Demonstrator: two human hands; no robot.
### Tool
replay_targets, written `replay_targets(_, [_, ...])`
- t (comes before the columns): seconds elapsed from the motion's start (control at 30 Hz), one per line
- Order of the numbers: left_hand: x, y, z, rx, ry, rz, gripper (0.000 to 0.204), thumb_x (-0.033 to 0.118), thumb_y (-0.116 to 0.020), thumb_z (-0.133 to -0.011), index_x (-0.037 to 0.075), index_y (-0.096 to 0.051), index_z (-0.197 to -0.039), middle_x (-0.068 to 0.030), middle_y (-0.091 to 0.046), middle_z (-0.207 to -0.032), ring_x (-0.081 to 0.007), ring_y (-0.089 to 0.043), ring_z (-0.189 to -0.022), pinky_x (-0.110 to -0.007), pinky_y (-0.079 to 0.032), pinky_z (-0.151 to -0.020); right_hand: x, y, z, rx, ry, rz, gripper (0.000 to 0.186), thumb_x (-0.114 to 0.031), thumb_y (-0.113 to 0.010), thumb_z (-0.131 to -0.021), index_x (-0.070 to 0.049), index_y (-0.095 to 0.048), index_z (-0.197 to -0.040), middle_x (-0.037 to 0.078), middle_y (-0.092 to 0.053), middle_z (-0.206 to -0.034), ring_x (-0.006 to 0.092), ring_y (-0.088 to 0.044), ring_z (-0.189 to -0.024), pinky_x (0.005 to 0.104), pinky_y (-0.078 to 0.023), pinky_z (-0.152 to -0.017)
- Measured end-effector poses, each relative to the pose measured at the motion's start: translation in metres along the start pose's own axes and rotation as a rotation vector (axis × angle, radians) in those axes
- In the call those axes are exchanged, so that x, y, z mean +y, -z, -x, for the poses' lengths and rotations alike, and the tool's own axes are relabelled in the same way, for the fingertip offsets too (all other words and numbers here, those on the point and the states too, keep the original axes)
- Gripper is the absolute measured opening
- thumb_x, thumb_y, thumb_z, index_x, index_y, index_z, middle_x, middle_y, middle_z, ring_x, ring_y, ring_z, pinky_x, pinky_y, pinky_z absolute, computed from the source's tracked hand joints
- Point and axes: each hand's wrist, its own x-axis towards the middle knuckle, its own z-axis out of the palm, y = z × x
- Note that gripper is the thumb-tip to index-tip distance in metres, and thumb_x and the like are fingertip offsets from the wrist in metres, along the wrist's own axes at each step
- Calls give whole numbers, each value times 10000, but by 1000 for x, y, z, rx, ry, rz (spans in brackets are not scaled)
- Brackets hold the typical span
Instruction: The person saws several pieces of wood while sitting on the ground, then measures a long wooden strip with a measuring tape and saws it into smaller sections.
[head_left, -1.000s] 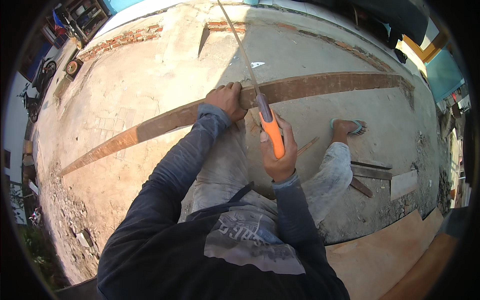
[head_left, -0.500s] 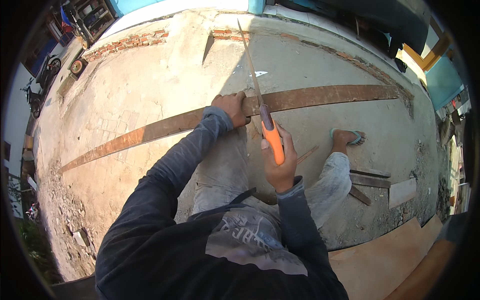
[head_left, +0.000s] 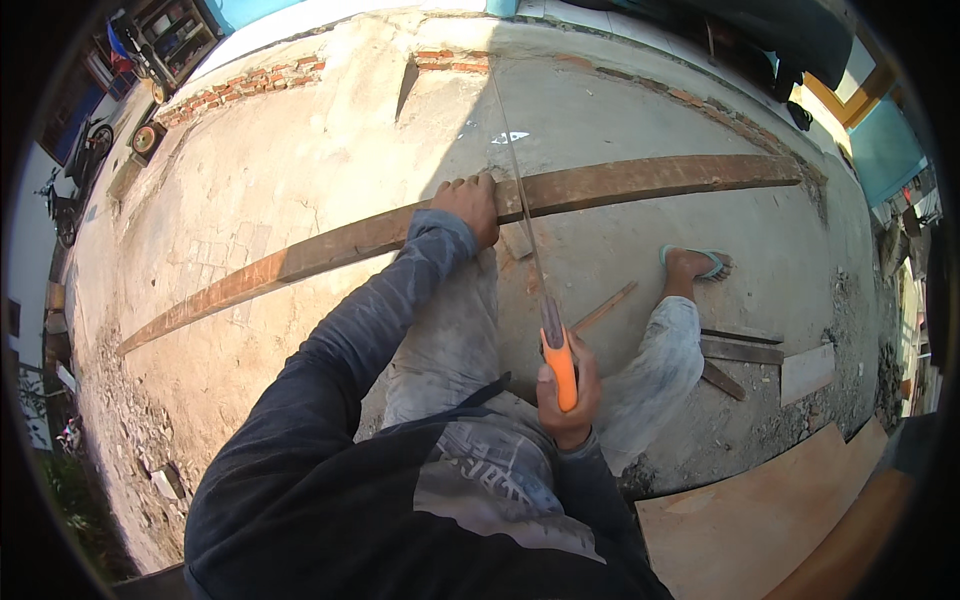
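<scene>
A long brown wooden plank (head_left: 640,182) runs across in front of me, bending toward the rim of the view. My left hand (head_left: 468,207) is closed over it near its middle, fingers over the far edge. Just right of that hand, the thin blade of a hand saw (head_left: 527,222) crosses the plank, its tip pointing away from me. My right hand (head_left: 569,390) grips the saw's orange and dark handle, close to my body. Whether the teeth have cut into the wood cannot be made out.
Short wood offcuts (head_left: 742,351) and a pale flat piece (head_left: 807,374) lie right of my sandalled foot (head_left: 697,264). A thin wood strip (head_left: 605,306) lies between my legs. Brown sheets (head_left: 760,510) are at lower right. A low broken-brick edge (head_left: 245,88) borders the concrete ground.
My right hand has drawn the saw back toward my body, so its handle sits lower and more of the blade is on my side of the plank. My left hand stays on the plank.
</scene>
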Motion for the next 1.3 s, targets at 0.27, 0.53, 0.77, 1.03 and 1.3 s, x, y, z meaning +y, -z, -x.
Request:
replay_targets(0.27, [-2, 20, -16, -174, 16, 125, 499, 169, -704, -791, 21, -605, -1257, -239, -727, -1160, -431, -698, -1107, -489, -549, -987, 38, 13, 62, 13, -92, -77, 524, -172, -696, -963, 84, -531, -1389, 264, -704, -1215, 327, -735, -1065, 395, -569, -951])
replay_targets(0.53, [8, -5, 13, 3, -54, 73, 449, 177, -709, -794, 38, -583, -1202, -231, -701, -1183, -420, -684, -1130, -486, -508, -1023, -11, -24, -94, -11, -38, -67, 584, -164, -735, -930, 57, -515, -1423, 277, -700, -1240, 307, -736, -1125, 387, -580, -933])
replay_targets(0.77, [0, 16, 0, -86, -29, 88, 432, 155, -698, -815, 40, -561, -1207, -194, -695, -1196, -399, -673, -1152, -485, -494, -1026, 18, 32, 85, -74, -128, -29, 591, -213, -664, -977, 96, -474, -1444, 309, -672, -1295, 380, -694, -1221, 430, -532, -1054])
replay_targets(1.03, [12, 12, 8, 87, -19, 24, 443, 147, -720, -806, 40, -559, -1205, -196, -683, -1228, -378, -654, -1199, -467, -464, -1058, -11, -19, -99, -59, -90, -103, 584, -207, -732, -953, 55, -507, -1424, 246, -699, -1214, 335, -727, -1101, 391, -562, -951])
replay_targets(1.3, [10, 1, 20, 98, 0, 26, 376, 85, -681, -803, 39, -549, -1152, -187, -675, -1197, -385, -647, -1180, -473, -459, -1022, 7, 30, 88, 11, -142, -131, 566, -282, -682, -993, 82, -516, -1394, 275, -685, -1254, 362, -702, -1158, 441, -526, -1028])
